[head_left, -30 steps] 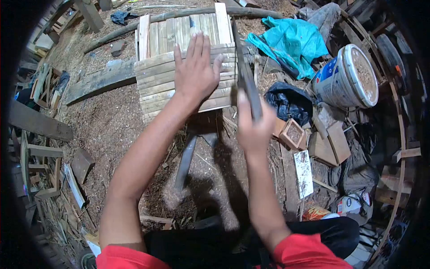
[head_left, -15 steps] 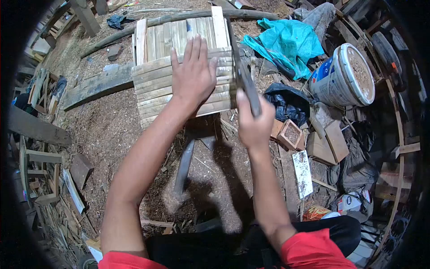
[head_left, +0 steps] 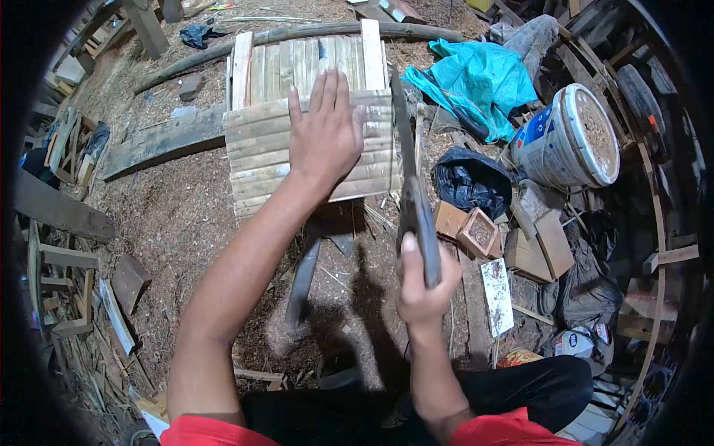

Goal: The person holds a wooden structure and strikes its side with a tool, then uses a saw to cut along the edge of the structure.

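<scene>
My left hand (head_left: 324, 143) lies flat, fingers stretched out, on a panel of slats (head_left: 256, 154) that look like wood or bamboo. Upright slats (head_left: 286, 70) framed by two pale strips show beyond the panel's far edge. In my right hand (head_left: 425, 286) is a handsaw (head_left: 418, 215), fingers wrapped round its handle and thumb on top. Its dark blade points away from me and runs along the right edge of the slatted piece. Below the near edge, a dark support (head_left: 305, 279) shows partly in shadow.
At right stand a white bucket (head_left: 543, 141) full of shavings, a teal plastic sheet (head_left: 480, 78) and a black plastic bag (head_left: 472, 178). Small wooden blocks (head_left: 480, 230) lie nearer. A long pole (head_left: 297, 33) crosses behind; a plank (head_left: 163, 141) lies left on the shaving-strewn floor.
My right hand has drawn the handsaw back toward me, so more of its blade shows. My left hand stays flat on the slats, which sit slightly lower and further right in view.
</scene>
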### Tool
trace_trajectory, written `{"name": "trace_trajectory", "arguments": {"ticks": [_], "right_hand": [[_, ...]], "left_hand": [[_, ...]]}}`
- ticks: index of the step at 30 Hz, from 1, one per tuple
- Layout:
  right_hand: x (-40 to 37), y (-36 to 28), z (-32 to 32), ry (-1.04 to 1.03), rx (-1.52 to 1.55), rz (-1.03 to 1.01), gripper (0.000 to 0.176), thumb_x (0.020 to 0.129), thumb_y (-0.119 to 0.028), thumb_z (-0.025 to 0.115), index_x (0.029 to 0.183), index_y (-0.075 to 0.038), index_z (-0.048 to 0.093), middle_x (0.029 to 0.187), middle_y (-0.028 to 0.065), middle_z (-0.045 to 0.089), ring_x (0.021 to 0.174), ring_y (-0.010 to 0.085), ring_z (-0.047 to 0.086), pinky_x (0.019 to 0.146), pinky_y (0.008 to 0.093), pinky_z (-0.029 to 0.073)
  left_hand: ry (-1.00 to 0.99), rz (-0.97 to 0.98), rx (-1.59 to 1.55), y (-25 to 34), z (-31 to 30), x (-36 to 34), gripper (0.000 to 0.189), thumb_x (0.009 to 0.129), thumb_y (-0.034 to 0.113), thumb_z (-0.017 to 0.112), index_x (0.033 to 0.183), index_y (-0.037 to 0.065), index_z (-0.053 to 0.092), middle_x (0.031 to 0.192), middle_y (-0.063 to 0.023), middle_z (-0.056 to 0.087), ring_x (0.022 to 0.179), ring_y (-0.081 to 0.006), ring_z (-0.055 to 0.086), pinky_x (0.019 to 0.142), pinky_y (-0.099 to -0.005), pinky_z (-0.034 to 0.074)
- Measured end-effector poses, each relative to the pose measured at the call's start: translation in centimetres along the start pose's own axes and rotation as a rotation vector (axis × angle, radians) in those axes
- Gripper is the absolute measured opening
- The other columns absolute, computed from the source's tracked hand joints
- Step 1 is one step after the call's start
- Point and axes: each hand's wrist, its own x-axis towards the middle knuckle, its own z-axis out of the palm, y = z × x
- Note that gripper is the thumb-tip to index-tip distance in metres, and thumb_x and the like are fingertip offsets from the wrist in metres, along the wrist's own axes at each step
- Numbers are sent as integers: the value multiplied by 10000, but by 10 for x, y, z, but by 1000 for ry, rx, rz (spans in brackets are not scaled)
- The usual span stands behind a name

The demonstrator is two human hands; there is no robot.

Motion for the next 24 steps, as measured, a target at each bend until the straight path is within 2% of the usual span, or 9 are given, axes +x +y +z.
{"name": "trace_trajectory", "arguments": {"ticks": [6, 8, 9, 10, 12, 14, 16, 21, 24], "right_hand": [[113, 12, 33, -100, -5, -57, 344, 955, -272, 629, 716, -29, 575, 572, -5, 488, 526, 81, 438, 489, 308, 351], [68, 3, 19, -60, -68, -47, 323, 954, -246, 629, 719, -29, 582, 562, -10, 482, 523, 77, 434, 485, 308, 345], [38, 4, 9, -37, -62, -126, 256, 953, -183, 637, 740, -46, 597, 594, -62, 493, 525, 37, 416, 478, 247, 313], [13, 4, 5, 12, -65, -170, 213, 952, -162, 634, 782, -35, 634, 590, -62, 496, 518, 36, 428, 474, 243, 315], [5, -6, 1, 5, 104, 47, 281, 946, -217, 640, 756, -10, 619, 580, -8, 507, 548, 77, 447, 514, 294, 369], [52, -7, 15, -18, -56, 5, 309, 945, -241, 645, 746, -9, 606, 584, -6, 509, 556, 77, 449, 520, 296, 368], [112, 12, 33, -72, 47, 56, 328, 943, -262, 649, 734, -15, 592, 588, -4, 502, 552, 85, 447, 517, 302, 366], [24, -4, 1, -35, -62, -53, 258, 931, -181, 643, 745, -7, 605, 602, 6, 512, 555, 90, 463, 521, 293, 378], [16, -11, -2, -23, 19, 30, 271, 931, -197, 647, 740, -9, 605, 602, 19, 533, 562, 85, 467, 520, 296, 382]], "left_hand": [[-3, 26, 27, 1, 0, -4, 598, 1024, 369, 365, 1493, -2, 361, 1580, -148, 341, 1497, -262, 255, 1204, -580, 112], [-30, 23, 28, 1, -3, -4, 589, 1031, 355, 349, 1509, 11, 334, 1594, -142, 316, 1498, -267, 251, 1206, -576, 106], [-29, 19, 18, 3, -2, -3, 591, 1032, 355, 346, 1511, 11, 330, 1595, -143, 315, 1498, -267, 250, 1207, -576, 105], [-26, 13, 13, 4, -1, -2, 592, 1032, 355, 344, 1512, 10, 327, 1595, -143, 313, 1499, -267, 250, 1207, -576, 104], [-31, -3, 12, 3, 1, -6, 595, 1031, 356, 341, 1513, 8, 324, 1597, -144, 310, 1499, -267, 248, 1208, -576, 103], [-41, 1, 13, 5, -1, -6, 597, 1029, 357, 342, 1512, 6, 325, 1599, -145, 307, 1500, -269, 246, 1208, -578, 102], [-34, 7, 18, 7, -2, -5, 592, 1031, 354, 340, 1507, 1, 332, 1601, -143, 303, 1503, -270, 240, 1206, -586, 96], [-27, 9, 11, 6, 0, -5, 592, 1029, 357, 349, 1498, -4, 349, 1595, -147, 315, 1491, -268, 268, 1203, -591, 101], [-15, -2, 12, 5, 1, -8, 593, 1022, 353, 371, 1497, -1, 353, 1595, -148, 314, 1487, -269, 278, 1200, -591, 112]]}}
